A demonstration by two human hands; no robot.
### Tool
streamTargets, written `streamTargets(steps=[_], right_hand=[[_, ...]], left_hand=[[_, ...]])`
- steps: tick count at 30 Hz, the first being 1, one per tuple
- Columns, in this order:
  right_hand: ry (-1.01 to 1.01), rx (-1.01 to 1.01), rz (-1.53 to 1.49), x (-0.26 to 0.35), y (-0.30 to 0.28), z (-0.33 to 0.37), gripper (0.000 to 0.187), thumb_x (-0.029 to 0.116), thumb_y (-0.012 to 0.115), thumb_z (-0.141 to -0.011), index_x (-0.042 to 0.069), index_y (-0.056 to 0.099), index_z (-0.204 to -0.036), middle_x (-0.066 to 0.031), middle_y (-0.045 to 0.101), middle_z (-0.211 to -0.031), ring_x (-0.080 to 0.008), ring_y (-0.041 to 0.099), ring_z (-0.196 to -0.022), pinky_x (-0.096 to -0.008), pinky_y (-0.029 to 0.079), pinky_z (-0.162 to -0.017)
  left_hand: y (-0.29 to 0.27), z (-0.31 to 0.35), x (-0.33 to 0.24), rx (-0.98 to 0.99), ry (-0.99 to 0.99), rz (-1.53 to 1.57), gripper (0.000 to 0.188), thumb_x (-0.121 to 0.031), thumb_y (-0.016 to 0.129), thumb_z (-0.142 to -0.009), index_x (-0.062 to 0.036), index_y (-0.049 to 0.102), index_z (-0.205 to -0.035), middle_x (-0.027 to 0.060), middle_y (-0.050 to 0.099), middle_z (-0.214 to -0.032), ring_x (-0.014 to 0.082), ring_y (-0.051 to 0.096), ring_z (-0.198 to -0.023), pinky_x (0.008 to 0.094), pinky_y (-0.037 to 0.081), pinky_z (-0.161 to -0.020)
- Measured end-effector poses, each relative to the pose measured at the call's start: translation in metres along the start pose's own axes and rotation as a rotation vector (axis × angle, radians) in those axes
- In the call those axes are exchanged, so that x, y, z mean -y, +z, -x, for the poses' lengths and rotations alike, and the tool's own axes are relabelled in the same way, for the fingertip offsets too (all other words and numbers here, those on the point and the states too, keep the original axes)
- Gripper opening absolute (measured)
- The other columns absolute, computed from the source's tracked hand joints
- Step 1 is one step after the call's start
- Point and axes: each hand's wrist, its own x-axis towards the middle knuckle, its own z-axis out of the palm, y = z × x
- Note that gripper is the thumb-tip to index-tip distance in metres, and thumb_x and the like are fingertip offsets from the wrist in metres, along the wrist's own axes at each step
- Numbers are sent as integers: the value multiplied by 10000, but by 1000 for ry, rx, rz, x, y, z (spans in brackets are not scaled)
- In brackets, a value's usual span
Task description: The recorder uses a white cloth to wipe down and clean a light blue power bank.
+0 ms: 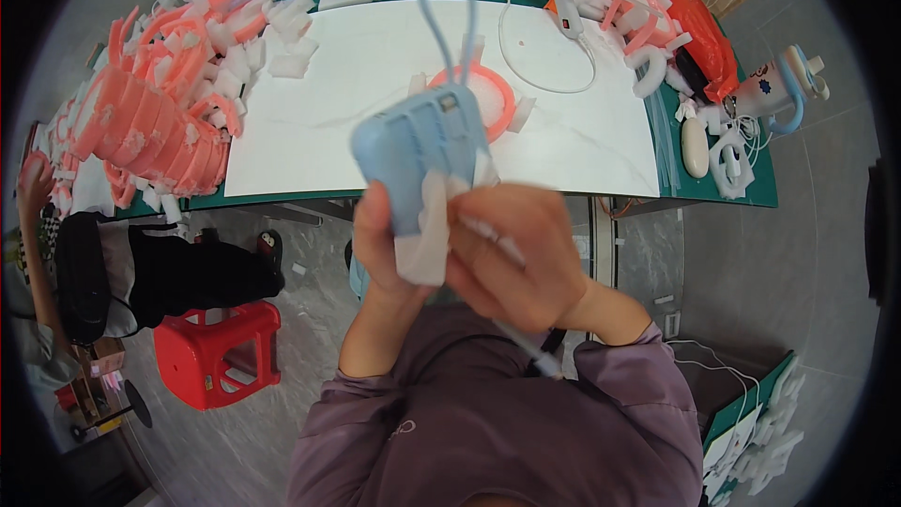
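In front of my chest I hold up a light-blue box-shaped device [408, 136] with rounded corners, like a power bank. A pale blue cord loop [422, 14] rises from its top. My left hand [377, 249] is closed around its lower end. A white tissue-like piece [424, 258] hangs over the device's lower right side. My right hand [521, 249], blurred and closed, touches that side; a thin pen-like stick [535, 352] pokes out beneath it. Behind the device, a pink foam ring [508, 99] with white pieces around it lies on the white board [310, 131].
Pink and white foam pieces [150, 122] pile up at the left of the green table [765, 183]. A white glue gun [561, 0] lies at the back right, near a red bag [699, 33] and a tumbler [765, 89]. Another person [188, 272] and a red stool [216, 357] are at left.
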Motion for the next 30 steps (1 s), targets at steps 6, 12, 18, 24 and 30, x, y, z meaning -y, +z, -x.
streamTargets(steps=[6,12,18,24,30], right_hand=[[-8,26,32,13,-3,13,326,31,596,-556,-88,567,-858,-130,486,-921,-213,499,-747,-260,440,-604],[-80,37,152,5,-8,3,381,3,601,-510,-79,574,-882,-117,460,-954,-217,480,-775,-258,424,-630],[-138,78,199,-9,-10,-11,366,-8,579,-519,-79,574,-878,-115,476,-939,-215,490,-786,-266,442,-646],[-190,143,119,7,0,19,293,34,545,-573,-91,558,-837,-126,516,-910,-195,506,-788,-256,456,-652],[-151,84,-38,12,9,38,246,22,535,-595,-94,551,-811,-140,510,-905,-207,519,-759,-262,461,-636]], left_hand=[[-10,-7,-1,200,-49,397,801,-610,377,-683,-16,287,-1213,200,415,-1105,289,453,-969,442,397,-793],[-10,-1,-1,54,-35,127,771,-596,361,-703,-18,291,-1210,182,427,-1099,287,456,-967,443,392,-790],[6,-3,-8,1,-27,114,662,-543,307,-758,-31,345,-1177,156,458,-1074,279,490,-910,420,403,-782],[-1,-17,-17,-44,-112,187,658,-551,294,-765,-33,360,-1166,158,477,-1036,260,518,-810,403,414,-719],[3,-18,-24,54,-87,326,695,-574,316,-750,-23,347,-1173,176,441,-1053,268,482,-825,387,395,-708]])
